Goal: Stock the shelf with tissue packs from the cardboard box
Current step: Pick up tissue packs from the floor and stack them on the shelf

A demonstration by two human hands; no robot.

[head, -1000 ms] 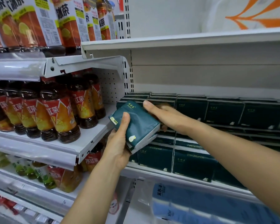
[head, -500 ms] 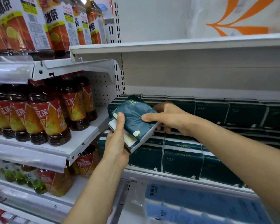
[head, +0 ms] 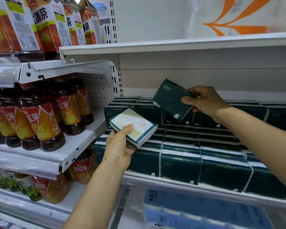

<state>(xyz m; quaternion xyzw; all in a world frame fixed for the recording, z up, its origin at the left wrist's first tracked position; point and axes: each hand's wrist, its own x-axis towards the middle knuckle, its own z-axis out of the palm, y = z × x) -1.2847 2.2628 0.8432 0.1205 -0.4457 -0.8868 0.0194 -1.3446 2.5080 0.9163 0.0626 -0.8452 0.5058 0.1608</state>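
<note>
Two tissue packs are in hand: the left hand (head: 118,146) grasps a white-faced pack (head: 133,125) low before the shelf (head: 172,178), the right hand (head: 205,102) pinches a tilted green pack (head: 169,100) above the stacked packs (head: 180,162).

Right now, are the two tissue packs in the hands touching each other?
Apart. The head view shows the left hand's pack low and the right hand's pack higher, with stocked packs visible in the gap between them.
</note>
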